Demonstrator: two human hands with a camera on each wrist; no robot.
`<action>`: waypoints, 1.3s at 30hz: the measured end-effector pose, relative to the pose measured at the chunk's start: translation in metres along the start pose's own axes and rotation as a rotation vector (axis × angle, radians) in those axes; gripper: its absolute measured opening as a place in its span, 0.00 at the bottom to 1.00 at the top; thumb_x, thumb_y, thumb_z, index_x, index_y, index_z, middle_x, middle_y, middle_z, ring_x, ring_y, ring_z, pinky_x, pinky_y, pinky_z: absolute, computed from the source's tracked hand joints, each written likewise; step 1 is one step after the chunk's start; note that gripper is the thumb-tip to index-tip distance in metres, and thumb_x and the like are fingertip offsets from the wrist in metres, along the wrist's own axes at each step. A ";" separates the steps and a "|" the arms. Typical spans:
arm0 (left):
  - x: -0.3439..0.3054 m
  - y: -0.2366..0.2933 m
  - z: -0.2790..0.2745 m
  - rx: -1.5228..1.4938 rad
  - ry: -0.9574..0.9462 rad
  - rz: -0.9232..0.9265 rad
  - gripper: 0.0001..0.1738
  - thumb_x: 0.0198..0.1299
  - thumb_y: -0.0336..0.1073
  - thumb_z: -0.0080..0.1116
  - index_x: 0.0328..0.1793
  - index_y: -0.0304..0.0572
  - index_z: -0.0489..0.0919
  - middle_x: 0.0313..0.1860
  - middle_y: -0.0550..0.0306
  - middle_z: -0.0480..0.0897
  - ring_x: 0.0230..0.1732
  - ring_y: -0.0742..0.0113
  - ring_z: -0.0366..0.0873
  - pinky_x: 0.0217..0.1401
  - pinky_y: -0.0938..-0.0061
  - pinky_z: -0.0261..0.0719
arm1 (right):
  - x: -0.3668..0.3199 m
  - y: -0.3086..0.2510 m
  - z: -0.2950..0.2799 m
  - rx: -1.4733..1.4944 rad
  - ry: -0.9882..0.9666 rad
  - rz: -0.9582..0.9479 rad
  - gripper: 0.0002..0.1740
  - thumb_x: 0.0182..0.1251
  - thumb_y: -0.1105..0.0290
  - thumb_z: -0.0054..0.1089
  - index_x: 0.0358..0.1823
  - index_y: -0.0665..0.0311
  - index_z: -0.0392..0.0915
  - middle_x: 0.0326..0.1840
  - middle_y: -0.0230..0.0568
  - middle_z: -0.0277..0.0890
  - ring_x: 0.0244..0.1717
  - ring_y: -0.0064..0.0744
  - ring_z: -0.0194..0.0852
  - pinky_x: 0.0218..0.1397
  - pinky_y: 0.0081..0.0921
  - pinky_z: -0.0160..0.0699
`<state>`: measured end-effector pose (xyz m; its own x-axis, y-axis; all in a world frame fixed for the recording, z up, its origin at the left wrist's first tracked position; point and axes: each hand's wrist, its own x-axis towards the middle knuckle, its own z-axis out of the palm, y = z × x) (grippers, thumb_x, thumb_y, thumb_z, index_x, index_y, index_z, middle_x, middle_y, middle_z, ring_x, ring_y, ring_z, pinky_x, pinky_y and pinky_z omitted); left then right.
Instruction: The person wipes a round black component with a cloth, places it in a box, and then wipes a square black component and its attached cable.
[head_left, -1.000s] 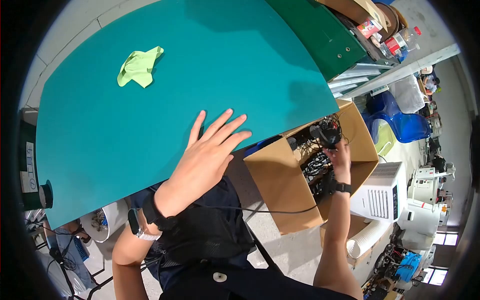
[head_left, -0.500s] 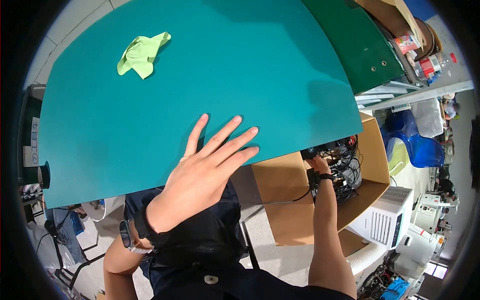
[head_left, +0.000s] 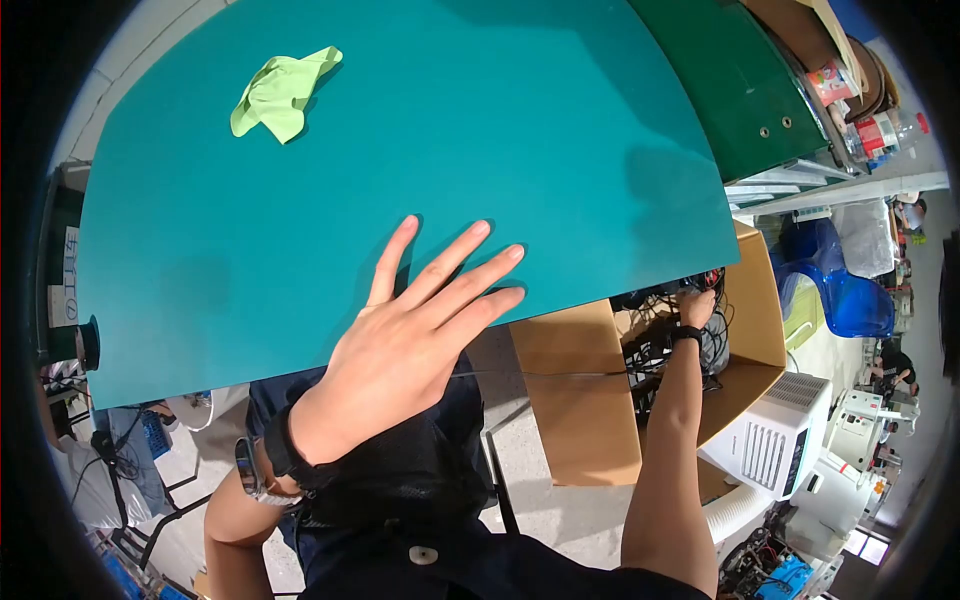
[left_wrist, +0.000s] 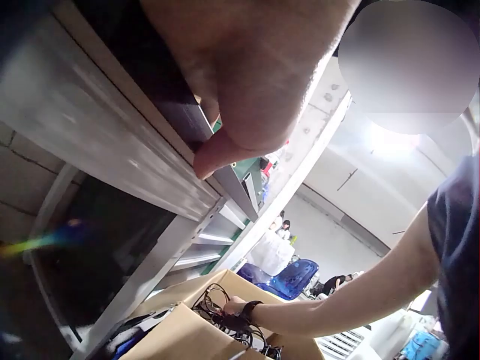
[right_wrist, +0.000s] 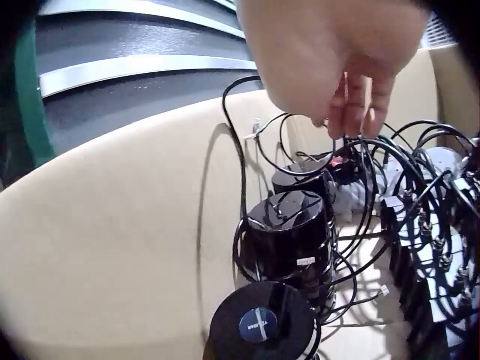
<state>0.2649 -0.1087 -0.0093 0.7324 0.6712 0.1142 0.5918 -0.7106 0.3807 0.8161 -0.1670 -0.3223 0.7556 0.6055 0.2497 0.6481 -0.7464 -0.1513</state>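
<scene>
My right grip is down inside the cardboard box, fingers curled and pointing downward. Strands of the black cables rise right to the fingertips, but I cannot tell whether any is actually pinched. What I think the coming move turns on: the cables lie directly below and around those fingertips, the nearest strands hanging lengthwise beneath them, the rest looping off across the box. The right grip is plainly the nearer one.

Just beside the cables, black cylinders stand in a row along the box wall, the row running away from my fingertips. My left grip is spread wide, resting at the near edge of the green bench, well apart from the cables. Farther off, a light green cloth lies crumpled on the bench.

Half a second ago the right grip was close to the box's left side; now it has gone across toward the far right part. The left grip has kept its place on the bench.
</scene>
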 end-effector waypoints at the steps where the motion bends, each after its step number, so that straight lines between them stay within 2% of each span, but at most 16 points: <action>1: 0.000 0.000 0.000 0.001 0.007 -0.003 0.27 0.49 0.22 0.61 0.58 0.49 0.76 0.73 0.62 0.66 0.77 0.59 0.55 0.79 0.45 0.42 | 0.008 0.005 0.007 0.034 0.009 -0.012 0.27 0.61 0.58 0.59 0.52 0.74 0.69 0.49 0.63 0.77 0.50 0.60 0.77 0.52 0.48 0.75; 8: -0.004 -0.005 0.006 -0.043 0.049 0.022 0.25 0.52 0.22 0.57 0.59 0.48 0.76 0.73 0.63 0.66 0.78 0.61 0.55 0.79 0.43 0.43 | -0.014 0.063 0.060 -0.237 -0.618 0.033 0.32 0.64 0.44 0.50 0.45 0.70 0.81 0.50 0.63 0.78 0.53 0.60 0.77 0.55 0.47 0.76; 12: -0.006 -0.007 0.007 -0.052 0.062 0.042 0.26 0.52 0.20 0.55 0.59 0.47 0.75 0.73 0.63 0.65 0.78 0.61 0.54 0.79 0.43 0.42 | -0.041 0.025 0.021 -0.016 -0.569 0.315 0.29 0.64 0.46 0.53 0.46 0.68 0.82 0.50 0.61 0.79 0.54 0.60 0.77 0.54 0.47 0.77; 16: -0.008 -0.009 0.010 -0.055 0.090 0.066 0.27 0.52 0.20 0.55 0.60 0.48 0.75 0.73 0.62 0.65 0.78 0.61 0.54 0.79 0.42 0.42 | -0.023 0.092 0.134 0.699 -0.521 0.207 0.06 0.57 0.75 0.50 0.23 0.66 0.69 0.19 0.37 0.69 0.13 0.29 0.64 0.13 0.29 0.59; 17: -0.008 -0.010 0.010 -0.057 0.098 0.059 0.27 0.52 0.20 0.55 0.60 0.48 0.75 0.73 0.62 0.65 0.78 0.61 0.54 0.79 0.42 0.42 | -0.051 -0.004 0.024 0.726 -0.748 0.407 0.06 0.59 0.71 0.51 0.25 0.63 0.71 0.20 0.38 0.71 0.12 0.26 0.63 0.12 0.26 0.55; 19: -0.009 -0.011 0.011 -0.085 0.095 0.073 0.28 0.51 0.21 0.56 0.61 0.47 0.74 0.74 0.62 0.64 0.79 0.61 0.51 0.80 0.42 0.41 | -0.053 -0.030 0.000 0.573 -0.938 0.339 0.11 0.63 0.62 0.53 0.31 0.62 0.75 0.25 0.36 0.77 0.16 0.25 0.69 0.15 0.24 0.57; 21: -0.010 -0.012 0.012 -0.082 0.103 0.077 0.29 0.50 0.22 0.57 0.62 0.47 0.74 0.74 0.61 0.64 0.79 0.61 0.50 0.80 0.41 0.40 | -0.061 -0.049 -0.013 0.657 -0.995 0.399 0.14 0.65 0.61 0.60 0.29 0.61 0.68 0.21 0.35 0.74 0.20 0.22 0.71 0.18 0.22 0.55; 23: -0.011 -0.012 0.015 -0.074 0.105 0.072 0.30 0.49 0.22 0.57 0.62 0.46 0.74 0.75 0.60 0.63 0.80 0.61 0.49 0.80 0.41 0.39 | -0.052 -0.044 -0.011 0.463 -1.141 0.320 0.16 0.66 0.55 0.59 0.35 0.61 0.72 0.31 0.35 0.78 0.27 0.24 0.79 0.20 0.16 0.56; 26: -0.013 -0.013 0.011 -0.046 0.081 0.119 0.31 0.49 0.23 0.56 0.63 0.44 0.73 0.75 0.57 0.62 0.80 0.60 0.47 0.79 0.39 0.37 | -0.065 -0.065 -0.035 0.542 -0.972 0.399 0.14 0.66 0.59 0.59 0.36 0.64 0.72 0.31 0.35 0.76 0.23 0.26 0.75 0.20 0.20 0.66; 29: -0.013 -0.016 0.016 -0.029 0.099 0.145 0.31 0.49 0.23 0.56 0.64 0.44 0.73 0.75 0.56 0.62 0.81 0.59 0.46 0.79 0.38 0.36 | -0.049 -0.029 -0.017 0.790 -0.714 0.344 0.11 0.64 0.69 0.56 0.41 0.70 0.74 0.27 0.37 0.71 0.21 0.27 0.72 0.21 0.25 0.75; 33: -0.013 -0.020 0.013 0.164 0.121 0.236 0.27 0.54 0.29 0.54 0.64 0.43 0.73 0.73 0.54 0.66 0.76 0.55 0.57 0.77 0.42 0.50 | -0.038 -0.059 -0.094 0.852 -0.025 0.133 0.15 0.66 0.72 0.51 0.52 0.70 0.68 0.35 0.41 0.75 0.22 0.22 0.70 0.23 0.22 0.72; 34: -0.012 -0.026 0.014 0.368 0.206 0.335 0.24 0.57 0.35 0.52 0.61 0.38 0.75 0.63 0.47 0.77 0.65 0.52 0.73 0.72 0.45 0.60 | -0.031 -0.059 -0.118 0.644 0.168 0.049 0.16 0.67 0.73 0.49 0.55 0.69 0.68 0.38 0.42 0.75 0.28 0.26 0.75 0.26 0.24 0.75; 35: -0.015 -0.024 0.001 0.387 0.204 0.318 0.24 0.57 0.35 0.52 0.61 0.38 0.75 0.63 0.47 0.77 0.65 0.52 0.73 0.72 0.45 0.60 | -0.008 -0.034 -0.122 0.627 0.365 -0.132 0.15 0.69 0.73 0.49 0.54 0.70 0.69 0.39 0.40 0.72 0.33 0.26 0.71 0.32 0.23 0.73; 37: -0.028 -0.020 -0.030 0.832 0.004 0.434 0.22 0.58 0.40 0.51 0.54 0.33 0.78 0.46 0.42 0.84 0.50 0.51 0.82 0.65 0.51 0.68 | -0.035 -0.101 -0.213 0.744 0.545 -0.194 0.16 0.70 0.74 0.46 0.57 0.70 0.69 0.37 0.37 0.70 0.35 0.24 0.67 0.37 0.20 0.71; 38: -0.036 -0.026 -0.036 0.963 0.049 0.503 0.21 0.58 0.42 0.50 0.47 0.31 0.79 0.34 0.44 0.85 0.38 0.51 0.83 0.54 0.57 0.73 | -0.029 -0.103 -0.229 0.769 0.543 -0.234 0.17 0.70 0.75 0.45 0.59 0.70 0.68 0.37 0.35 0.70 0.36 0.22 0.66 0.38 0.18 0.69; 39: -0.045 -0.031 -0.044 0.985 0.042 0.489 0.21 0.58 0.42 0.50 0.47 0.31 0.79 0.34 0.44 0.85 0.38 0.51 0.83 0.54 0.57 0.73 | -0.022 -0.103 -0.242 0.794 0.545 -0.274 0.18 0.71 0.76 0.44 0.61 0.70 0.66 0.37 0.34 0.69 0.37 0.20 0.64 0.40 0.17 0.67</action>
<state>0.1990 -0.1076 0.0142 0.9600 0.2647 0.0917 0.2642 -0.7464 -0.6109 0.7103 -0.1701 -0.0810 0.5527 0.3716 0.7459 0.8194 -0.0788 -0.5678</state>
